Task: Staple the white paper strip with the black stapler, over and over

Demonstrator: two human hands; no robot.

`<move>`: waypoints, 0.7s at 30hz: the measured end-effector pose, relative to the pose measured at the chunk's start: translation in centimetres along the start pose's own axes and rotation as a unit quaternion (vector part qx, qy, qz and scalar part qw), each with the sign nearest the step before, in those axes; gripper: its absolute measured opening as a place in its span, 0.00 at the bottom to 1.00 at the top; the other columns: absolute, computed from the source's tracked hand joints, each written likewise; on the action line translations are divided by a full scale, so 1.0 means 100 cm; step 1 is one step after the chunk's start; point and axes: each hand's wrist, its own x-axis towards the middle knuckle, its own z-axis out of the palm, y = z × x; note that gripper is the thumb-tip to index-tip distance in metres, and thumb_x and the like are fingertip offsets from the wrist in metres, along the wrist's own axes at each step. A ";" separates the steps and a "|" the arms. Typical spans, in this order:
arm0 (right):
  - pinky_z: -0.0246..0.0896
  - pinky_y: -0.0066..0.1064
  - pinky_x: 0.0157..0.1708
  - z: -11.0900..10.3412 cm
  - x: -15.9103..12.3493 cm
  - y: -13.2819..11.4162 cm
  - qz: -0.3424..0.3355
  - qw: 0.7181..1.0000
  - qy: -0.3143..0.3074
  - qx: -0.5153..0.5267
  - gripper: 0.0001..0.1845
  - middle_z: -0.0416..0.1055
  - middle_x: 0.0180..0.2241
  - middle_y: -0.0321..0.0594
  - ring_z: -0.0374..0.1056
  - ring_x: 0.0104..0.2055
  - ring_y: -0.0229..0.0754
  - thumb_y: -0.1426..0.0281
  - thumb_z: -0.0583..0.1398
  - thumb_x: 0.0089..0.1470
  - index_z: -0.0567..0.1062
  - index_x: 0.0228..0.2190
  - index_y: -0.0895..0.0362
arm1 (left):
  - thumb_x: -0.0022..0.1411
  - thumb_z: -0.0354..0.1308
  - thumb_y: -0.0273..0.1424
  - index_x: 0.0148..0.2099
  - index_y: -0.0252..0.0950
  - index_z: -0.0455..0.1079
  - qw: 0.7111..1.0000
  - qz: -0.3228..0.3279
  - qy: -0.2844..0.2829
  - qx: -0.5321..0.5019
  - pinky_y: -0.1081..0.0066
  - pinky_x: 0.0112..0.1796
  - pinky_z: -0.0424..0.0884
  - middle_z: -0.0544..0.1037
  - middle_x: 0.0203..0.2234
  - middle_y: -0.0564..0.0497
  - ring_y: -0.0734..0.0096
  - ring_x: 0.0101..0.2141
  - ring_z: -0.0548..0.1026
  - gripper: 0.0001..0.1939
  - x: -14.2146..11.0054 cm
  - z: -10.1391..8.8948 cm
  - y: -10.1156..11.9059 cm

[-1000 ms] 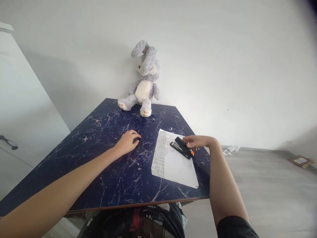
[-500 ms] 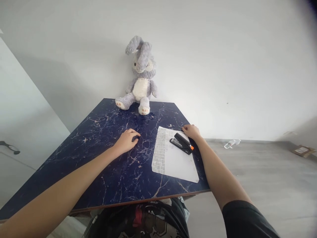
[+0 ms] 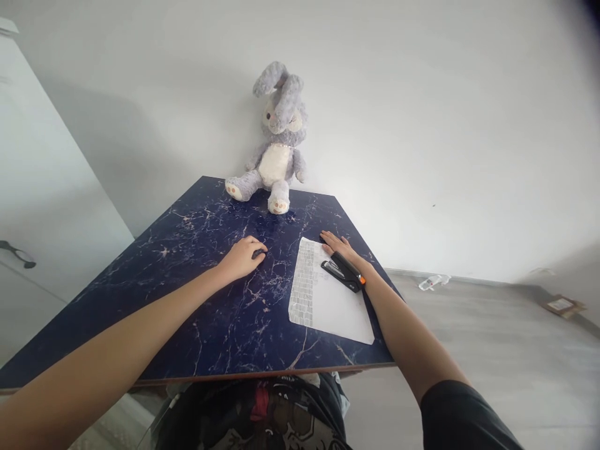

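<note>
My left hand (image 3: pixel 244 257) rests on the dark blue marbled table (image 3: pixel 234 325), its fingers curled around a small black object (image 3: pixel 258 253) whose kind I cannot make out. To the right lies a white sheet of paper (image 3: pixel 340 315) with a column of grey marks down its left side. On the paper sits a black stapler (image 3: pixel 344 272) with an orange tip. My right hand (image 3: pixel 342 245) is laid flat with fingers stretched out at the paper's far edge, just behind the stapler. Its wrist is close beside the stapler's orange end.
A grey plush rabbit (image 3: pixel 281 147) sits at the table's far edge against the wall. At left stands a white cabinet (image 3: pixel 47 187) with a dark handle (image 3: pixel 17 253). Clear plastic packaging (image 3: pixel 434 282) and a brown cardboard piece (image 3: pixel 562 305) lie on the floor at right.
My right hand has moved left from the table's right edge to the paper's far edge, and its fingers have straightened. My left hand stays nearly in place with the small black object.
</note>
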 end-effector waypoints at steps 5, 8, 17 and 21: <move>0.23 0.63 0.69 0.016 0.032 -0.044 -0.014 0.999 -0.033 -0.001 0.35 0.38 0.75 0.47 0.34 0.76 0.53 0.53 0.42 0.70 0.49 0.72 0.51 | 0.68 0.53 0.34 0.45 0.39 0.80 0.993 -0.037 0.109 -0.032 0.58 0.58 0.67 0.75 0.45 0.44 0.57 0.48 0.74 0.14 0.016 -0.045 -0.040; 0.25 0.65 0.69 0.037 0.070 -0.101 -0.061 0.997 -0.041 -0.006 0.34 0.38 0.74 0.46 0.35 0.76 0.53 0.55 0.43 0.70 0.48 0.72 0.52 | 0.64 0.55 0.30 0.41 0.39 0.80 0.973 -0.094 0.198 -0.073 0.59 0.56 0.68 0.76 0.43 0.46 0.58 0.47 0.74 0.11 0.006 -0.081 -0.096; 0.24 0.74 0.65 0.083 0.176 -0.269 -0.144 0.986 -0.075 0.027 0.34 0.35 0.75 0.43 0.31 0.76 0.56 0.56 0.43 0.71 0.49 0.72 0.53 | 0.46 0.52 0.23 0.28 0.35 0.67 0.739 -0.373 0.488 -0.277 0.73 0.30 0.72 0.71 0.23 0.52 0.72 0.26 0.72 0.05 -0.024 -0.112 -0.185; 0.25 0.75 0.65 0.087 0.187 -0.312 -0.181 0.980 -0.056 0.058 0.32 0.35 0.75 0.37 0.30 0.76 0.57 0.60 0.45 0.70 0.50 0.72 0.48 | 0.43 0.51 0.23 0.28 0.35 0.65 0.736 -0.374 0.486 -0.287 0.73 0.30 0.73 0.70 0.22 0.53 0.73 0.26 0.73 0.07 -0.022 -0.110 -0.189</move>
